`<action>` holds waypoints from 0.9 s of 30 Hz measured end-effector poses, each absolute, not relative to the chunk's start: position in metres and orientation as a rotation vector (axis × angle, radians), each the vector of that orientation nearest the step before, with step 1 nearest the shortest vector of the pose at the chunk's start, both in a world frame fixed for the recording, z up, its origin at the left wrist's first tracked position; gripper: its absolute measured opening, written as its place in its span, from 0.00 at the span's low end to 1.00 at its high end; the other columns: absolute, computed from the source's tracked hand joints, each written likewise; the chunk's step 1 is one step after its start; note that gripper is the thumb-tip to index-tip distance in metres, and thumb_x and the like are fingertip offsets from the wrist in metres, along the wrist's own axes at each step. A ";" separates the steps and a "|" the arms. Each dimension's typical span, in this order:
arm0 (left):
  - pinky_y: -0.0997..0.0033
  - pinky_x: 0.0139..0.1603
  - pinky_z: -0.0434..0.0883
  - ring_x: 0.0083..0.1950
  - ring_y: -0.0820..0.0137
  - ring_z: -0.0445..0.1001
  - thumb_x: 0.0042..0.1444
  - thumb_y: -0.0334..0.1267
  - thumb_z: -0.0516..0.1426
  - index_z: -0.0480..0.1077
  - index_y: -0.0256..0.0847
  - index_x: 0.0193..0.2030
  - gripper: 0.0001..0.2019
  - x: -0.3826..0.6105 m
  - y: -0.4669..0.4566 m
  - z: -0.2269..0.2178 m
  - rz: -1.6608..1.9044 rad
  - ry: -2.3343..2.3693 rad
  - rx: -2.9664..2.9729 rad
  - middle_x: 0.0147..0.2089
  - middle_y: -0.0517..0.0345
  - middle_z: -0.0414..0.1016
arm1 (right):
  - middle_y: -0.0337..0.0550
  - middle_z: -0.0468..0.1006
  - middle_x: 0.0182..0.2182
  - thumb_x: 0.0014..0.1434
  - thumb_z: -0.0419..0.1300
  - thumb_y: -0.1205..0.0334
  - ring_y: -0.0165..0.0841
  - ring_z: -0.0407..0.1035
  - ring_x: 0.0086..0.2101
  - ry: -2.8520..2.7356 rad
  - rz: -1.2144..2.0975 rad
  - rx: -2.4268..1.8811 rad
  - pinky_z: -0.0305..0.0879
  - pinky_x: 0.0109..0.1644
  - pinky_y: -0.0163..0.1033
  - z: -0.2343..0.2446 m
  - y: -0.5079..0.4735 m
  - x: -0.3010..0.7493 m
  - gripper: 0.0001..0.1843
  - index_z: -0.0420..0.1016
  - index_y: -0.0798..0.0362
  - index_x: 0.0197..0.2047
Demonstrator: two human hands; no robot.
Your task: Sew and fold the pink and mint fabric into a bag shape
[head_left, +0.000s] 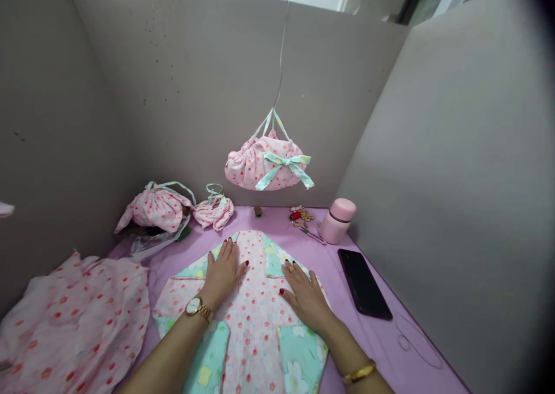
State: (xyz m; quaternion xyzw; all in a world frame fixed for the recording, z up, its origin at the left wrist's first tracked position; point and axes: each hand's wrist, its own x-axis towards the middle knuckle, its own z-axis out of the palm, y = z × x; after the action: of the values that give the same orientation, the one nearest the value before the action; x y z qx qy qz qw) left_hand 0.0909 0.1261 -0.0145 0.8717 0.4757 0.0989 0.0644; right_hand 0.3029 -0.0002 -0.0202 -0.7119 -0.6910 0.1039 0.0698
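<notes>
A pink dotted cloth piece (pixel 254 301) with mint flowered patches lies spread out flat in front of me. My left hand (pixel 223 270) rests palm down on its upper left, fingers apart, partly over a mint corner patch. On the upper right, my right hand (pixel 302 293) also lies flat, its fingertips at the edge of another mint patch (pixel 275 258). Two more mint patches show nearer to me, the left one (pixel 208 356) partly behind my left forearm. Neither hand holds anything.
A pink dotted pouch (pixel 269 163) hangs from a cord at the back wall. Two bundled pouches (pixel 158 208) sit back left, above loose dotted cloth (pixel 78 324). Thread snips (pixel 313 235), a red thread spool (pixel 295 215), a pink flask (pixel 337 222) and a phone (pixel 364 283) lie to the right.
</notes>
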 end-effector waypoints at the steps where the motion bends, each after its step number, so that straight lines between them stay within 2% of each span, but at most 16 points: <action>1: 0.38 0.59 0.49 0.68 0.53 0.44 0.61 0.45 0.40 0.49 0.28 0.63 0.28 0.091 0.127 -0.014 0.293 1.430 2.630 0.68 0.35 0.45 | 0.39 0.43 0.65 0.63 0.40 0.48 0.37 0.35 0.63 -2.079 0.306 -2.143 0.35 0.62 0.56 -0.021 0.000 0.303 0.31 0.42 0.51 0.66; 3: 0.37 0.58 0.52 0.67 0.51 0.47 0.61 0.45 0.40 0.50 0.26 0.63 0.28 0.094 0.129 -0.011 0.283 1.410 2.631 0.66 0.32 0.49 | 0.40 0.43 0.65 0.63 0.40 0.47 0.37 0.36 0.63 -2.082 0.290 -2.136 0.36 0.62 0.56 -0.022 0.000 0.303 0.31 0.42 0.50 0.66; 5: 0.38 0.59 0.50 0.67 0.50 0.45 0.61 0.44 0.41 0.49 0.26 0.63 0.28 0.103 0.127 -0.006 0.297 1.353 2.658 0.67 0.32 0.47 | 0.41 0.44 0.65 0.63 0.40 0.47 0.37 0.36 0.63 -2.086 0.275 -2.129 0.36 0.62 0.56 -0.024 0.000 0.303 0.31 0.42 0.50 0.66; 7: 0.40 0.62 0.44 0.69 0.55 0.40 0.61 0.43 0.42 0.45 0.31 0.65 0.28 0.118 0.123 -0.001 0.314 1.219 2.716 0.69 0.40 0.41 | 0.41 0.44 0.65 0.63 0.41 0.47 0.38 0.37 0.63 -2.090 0.259 -2.128 0.37 0.62 0.56 -0.026 0.001 0.304 0.31 0.42 0.50 0.66; 10: 0.47 0.64 0.45 0.68 0.62 0.44 0.60 0.45 0.44 0.49 0.43 0.64 0.26 0.144 0.115 0.000 0.266 0.940 2.779 0.69 0.53 0.47 | 0.42 0.45 0.65 0.63 0.42 0.48 0.38 0.38 0.63 -2.096 0.242 -2.137 0.37 0.62 0.56 -0.027 0.001 0.304 0.31 0.43 0.49 0.66; 13: 0.45 0.63 0.47 0.67 0.61 0.48 0.61 0.47 0.42 0.51 0.41 0.63 0.26 0.161 0.119 -0.005 0.240 0.879 2.765 0.68 0.49 0.51 | 0.42 0.45 0.65 0.63 0.42 0.49 0.39 0.38 0.63 -2.098 0.240 -2.140 0.37 0.62 0.56 -0.027 0.001 0.304 0.30 0.43 0.48 0.66; 17: 0.40 0.61 0.48 0.67 0.57 0.48 0.61 0.48 0.40 0.50 0.36 0.64 0.27 0.165 0.142 -0.013 0.231 0.985 2.720 0.67 0.43 0.50 | 0.42 0.44 0.65 0.63 0.40 0.47 0.39 0.38 0.63 -2.095 0.265 -2.130 0.37 0.62 0.56 -0.025 0.001 0.304 0.31 0.43 0.50 0.66; 21: 0.38 0.61 0.47 0.67 0.56 0.48 0.60 0.48 0.42 0.52 0.36 0.63 0.27 0.167 0.163 -0.011 0.247 1.087 2.696 0.67 0.43 0.50 | 0.42 0.44 0.65 0.63 0.39 0.46 0.38 0.38 0.63 -2.085 0.270 -2.143 0.37 0.62 0.56 -0.025 0.001 0.304 0.32 0.43 0.51 0.66; 24: 0.41 0.61 0.49 0.66 0.58 0.52 0.60 0.46 0.43 0.57 0.39 0.61 0.24 0.164 0.170 -0.004 0.266 1.138 2.687 0.65 0.45 0.56 | 0.41 0.44 0.65 0.63 0.39 0.46 0.38 0.37 0.63 -2.089 0.271 -2.140 0.36 0.62 0.56 -0.025 0.001 0.304 0.32 0.42 0.50 0.66; 27: 0.44 0.62 0.46 0.67 0.61 0.49 0.62 0.44 0.39 0.57 0.41 0.60 0.22 0.148 0.173 -0.001 0.320 1.223 2.678 0.66 0.48 0.54 | 0.41 0.43 0.65 0.63 0.40 0.47 0.38 0.36 0.63 -2.084 0.277 -2.139 0.36 0.62 0.56 -0.026 0.001 0.304 0.31 0.42 0.50 0.66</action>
State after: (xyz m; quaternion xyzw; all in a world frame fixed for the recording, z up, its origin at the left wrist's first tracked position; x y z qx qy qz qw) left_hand 0.1479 0.1727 -0.0006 0.9007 0.4112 0.1077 0.0901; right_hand 0.3043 0.0015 -0.0264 -0.7114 -0.6931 0.0922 0.0713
